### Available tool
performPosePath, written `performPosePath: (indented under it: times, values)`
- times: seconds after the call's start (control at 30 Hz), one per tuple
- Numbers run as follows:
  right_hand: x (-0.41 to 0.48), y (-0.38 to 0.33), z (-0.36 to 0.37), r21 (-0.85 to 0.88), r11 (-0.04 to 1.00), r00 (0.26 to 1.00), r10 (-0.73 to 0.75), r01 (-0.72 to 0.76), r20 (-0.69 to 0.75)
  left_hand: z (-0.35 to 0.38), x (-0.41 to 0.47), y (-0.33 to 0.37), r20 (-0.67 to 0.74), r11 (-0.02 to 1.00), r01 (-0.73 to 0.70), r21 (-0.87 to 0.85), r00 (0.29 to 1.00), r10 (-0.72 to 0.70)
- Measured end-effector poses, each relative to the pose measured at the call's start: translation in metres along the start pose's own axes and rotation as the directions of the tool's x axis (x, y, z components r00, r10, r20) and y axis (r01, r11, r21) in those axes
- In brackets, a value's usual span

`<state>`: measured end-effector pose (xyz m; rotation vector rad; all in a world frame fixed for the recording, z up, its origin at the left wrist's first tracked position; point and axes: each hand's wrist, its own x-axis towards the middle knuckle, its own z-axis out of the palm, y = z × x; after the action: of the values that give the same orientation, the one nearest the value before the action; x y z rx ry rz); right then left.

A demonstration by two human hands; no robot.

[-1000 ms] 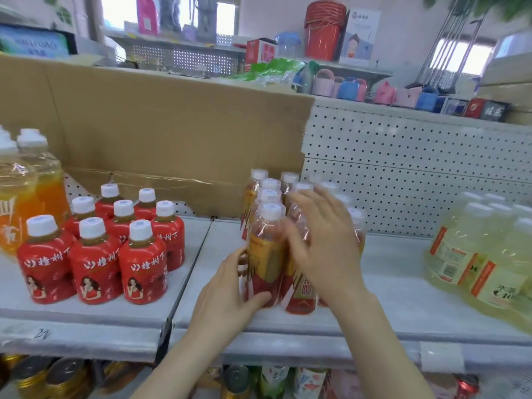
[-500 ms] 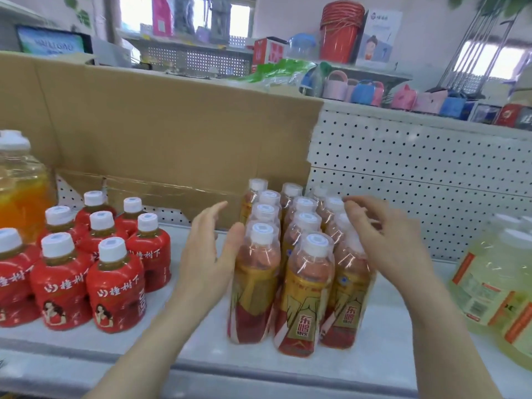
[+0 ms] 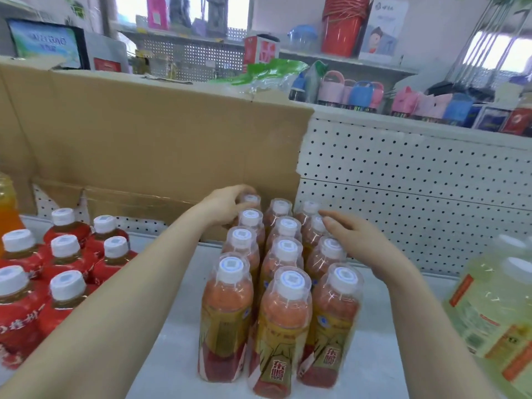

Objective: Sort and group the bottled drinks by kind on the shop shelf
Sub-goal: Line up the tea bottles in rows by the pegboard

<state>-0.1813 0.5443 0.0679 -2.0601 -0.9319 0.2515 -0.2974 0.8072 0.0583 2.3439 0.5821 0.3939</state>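
Squaring up the block of orange bottles in the middle of the shelf.
The left hand curls its fingers round the rear-left bottle; the right hand lies with straight fingers against the right column. Red-label bottles and pale yellow jugs stand grouped on either side, so sorting looks nearly done, with only tidying left.
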Motion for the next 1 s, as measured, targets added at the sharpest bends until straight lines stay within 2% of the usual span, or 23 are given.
performPosePath:
  times: [0.13,0.23,0.27,0.33,0.4,0.43,0.5,0.6,0.67,0.73,0.87,1.0]
  values:
    - [0.0,0.004,0.002,0.031,0.999,1.0,0.015,-0.015,-0.001,0.001,0.001,-0.002,0.057,0.988,0.005,-0.156,0.998,0.004]
    - [-0.004,0.0,0.004,0.061,0.998,1.0,0.019,-0.018,-0.015,-0.002,-0.008,0.002,0.065,0.981,0.006,-0.194,0.998,0.007]
    - [-0.007,0.0,0.004,0.059,0.998,0.999,0.01,-0.007,-0.043,-0.003,-0.014,0.002,0.031,0.981,-0.01,-0.194,0.999,0.017]
    - [-0.02,0.001,0.005,0.085,0.995,0.988,-0.037,0.05,-0.15,-0.003,-0.039,0.0,-0.128,0.968,-0.049,-0.245,0.992,0.018]
    - [-0.043,0.004,0.009,0.165,0.977,0.958,-0.087,0.136,-0.274,0.003,-0.083,-0.005,-0.289,0.921,-0.096,-0.377,0.957,-0.019]
    - [-0.056,0.005,0.013,0.206,0.96,0.937,-0.113,0.188,-0.331,0.01,-0.109,-0.006,-0.313,0.884,-0.139,-0.446,0.95,-0.008]
    - [-0.084,0.006,0.023,0.254,0.93,0.906,-0.151,0.266,-0.395,0.033,-0.161,-0.006,-0.259,0.811,-0.22,-0.542,0.962,0.088]
    - [-0.105,0.012,0.045,0.122,0.938,0.872,-0.246,0.324,-0.424,0.067,-0.195,-0.007,-0.229,0.805,-0.314,-0.504,0.947,0.225]
    - [-0.108,0.019,0.058,-0.055,0.937,0.839,-0.335,0.346,-0.428,0.079,-0.197,-0.005,-0.306,0.815,-0.328,-0.478,0.932,0.195]
    - [-0.105,0.024,0.065,-0.158,0.916,0.812,-0.4,0.369,-0.424,0.087,-0.194,-0.001,-0.394,0.837,-0.346,-0.425,0.903,0.173]
    - [-0.103,0.028,0.059,-0.196,0.872,0.792,-0.489,0.449,-0.365,0.099,-0.189,0.0,-0.494,0.88,-0.352,-0.32,0.854,0.162]
    - [-0.113,0.035,0.049,-0.15,0.916,0.841,-0.401,0.372,-0.364,0.112,-0.202,-0.002,-0.529,0.877,-0.344,-0.335,0.839,0.128]
